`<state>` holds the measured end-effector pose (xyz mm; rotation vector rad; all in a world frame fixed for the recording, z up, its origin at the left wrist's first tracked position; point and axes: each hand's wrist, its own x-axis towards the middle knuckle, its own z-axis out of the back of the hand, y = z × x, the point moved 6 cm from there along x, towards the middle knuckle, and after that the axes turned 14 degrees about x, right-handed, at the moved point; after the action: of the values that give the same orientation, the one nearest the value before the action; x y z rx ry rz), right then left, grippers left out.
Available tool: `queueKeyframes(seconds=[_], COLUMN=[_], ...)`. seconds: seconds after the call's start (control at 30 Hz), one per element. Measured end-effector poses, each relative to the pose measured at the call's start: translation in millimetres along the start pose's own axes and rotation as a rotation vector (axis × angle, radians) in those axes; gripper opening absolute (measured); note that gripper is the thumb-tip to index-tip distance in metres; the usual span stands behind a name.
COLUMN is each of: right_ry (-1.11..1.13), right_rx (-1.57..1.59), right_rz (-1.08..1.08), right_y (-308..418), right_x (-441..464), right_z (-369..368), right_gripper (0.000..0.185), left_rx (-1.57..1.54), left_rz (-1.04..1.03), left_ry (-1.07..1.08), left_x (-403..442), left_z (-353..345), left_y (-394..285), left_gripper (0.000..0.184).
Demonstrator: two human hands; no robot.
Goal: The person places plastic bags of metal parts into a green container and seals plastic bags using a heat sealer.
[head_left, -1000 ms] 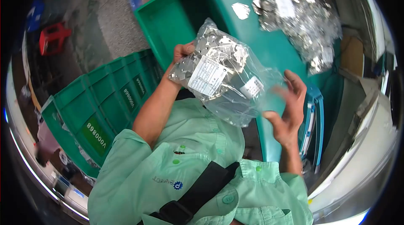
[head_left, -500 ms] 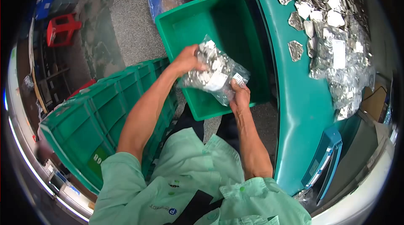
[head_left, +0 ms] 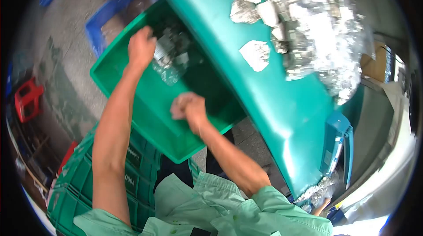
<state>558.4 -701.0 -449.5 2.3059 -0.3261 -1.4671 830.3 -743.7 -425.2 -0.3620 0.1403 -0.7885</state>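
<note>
A clear plastic bag of shiny, silvery flat pieces (head_left: 176, 50) is inside the green bin (head_left: 150, 119), towards its far end. My left hand (head_left: 142, 47) is beside the bag, over the bin's left side. Its fingers look curled, but blur hides whether they touch the plastic. My right hand (head_left: 190, 107) hovers over the near part of the bin, apart from the bag. Motion smears its fingers, and nothing can be made out in them.
A green-topped table (head_left: 282, 112) to the right carries loose silvery pieces (head_left: 255, 55) and a large clear bag of them (head_left: 317, 46). A blue crate (head_left: 94, 37) stands beyond the bin. Stacked green crates (head_left: 83, 192) are at lower left, a red stool (head_left: 28, 99) farther left.
The bag has gone from between my two hands into the green bin. My right hand has come away from it. The view has turned, bringing the table closer to the middle.
</note>
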Motion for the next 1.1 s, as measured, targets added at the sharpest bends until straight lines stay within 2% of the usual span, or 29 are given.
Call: queueKeyframes(seconds=[0.07,0.13,0.17,0.2,0.23,0.27,0.3,0.33,0.37,0.4,0.47,0.57,0.67,0.7,0.83,0.93,1.0,1.07,1.1], right_ry=[0.200,0.408,0.256,0.159,-0.014,-0.329,-0.409,-0.563,-0.612,-0.658,-0.647,-0.610,-0.554,-0.443,-0.332,-0.316,-0.375,-0.398,-0.392], right_rx=[-0.085,-0.346,-0.401,-0.327,-0.258,-0.395,-0.513,-0.788,-0.989,-1.195,-1.258,-1.311,-1.322,-1.307,-1.376,-1.296,-1.284,-1.273,-1.270], right_rz=[-0.140,0.003,0.145,0.478,0.674,0.853,1.027,1.193,1.402,1.604,1.472,0.972,1.268,1.274,1.265,1.296,1.223,1.151,1.109], right_y=[47,130,174,223,274,320,360,395,425,446,481,467,456,460,455,443,440,440,440], right_x=[-92,-167,-186,-197,-207,-214,-216,-219,-213,-202,-158,-142,-141,-141,-142,-149,-149,-148,-148], right_z=[-31,-38,-22,-7,12,31,47,46,45,45,57,32,43,43,40,39,36,33,32], right_gripper=[0.010,0.009,0.009,0.012,0.017,0.021,0.027,0.037,0.042,0.048,0.047,0.041,0.029,0.019,0.017,0.018,0.019,0.021,0.021], left_rx=[-0.271,-0.343,-0.425,-0.492,-0.556,-0.619,-0.744,-0.778,-0.591,-0.578,-0.542,-0.770,-1.319,-1.273,-0.974,-1.349,-1.552,-1.595,-1.441], left_rz=[0.123,0.160,0.116,0.002,-0.110,-0.170,-0.082,0.027,-0.042,0.041,0.215,0.335,0.468,0.496,0.315,0.370,0.599,0.583,0.557], left_ry=[0.019,-0.052,-0.093,-0.090,-0.083,-0.005,0.170,0.321,0.230,0.283,0.382,0.235,0.597,0.651,0.305,0.339,0.431,0.521,0.525], left_x=[-28,-44,-47,-44,-45,-45,-42,-37,-28,-22,-18,-33,-51,-55,-58,-56,-50,-39,-41], left_z=[43,97,122,147,167,168,162,158,129,120,107,77,84,87,95,103,102,102,100], left_y=[-22,-56,-86,-129,-172,-205,-238,-269,-286,-301,-325,-335,-362,-369,-379,-383,-377,-382,-379], left_gripper=[0.021,0.014,0.014,0.016,0.018,0.027,0.037,0.054,0.061,0.060,0.061,0.053,0.044,0.039,0.037,0.037,0.032,0.029,0.027])
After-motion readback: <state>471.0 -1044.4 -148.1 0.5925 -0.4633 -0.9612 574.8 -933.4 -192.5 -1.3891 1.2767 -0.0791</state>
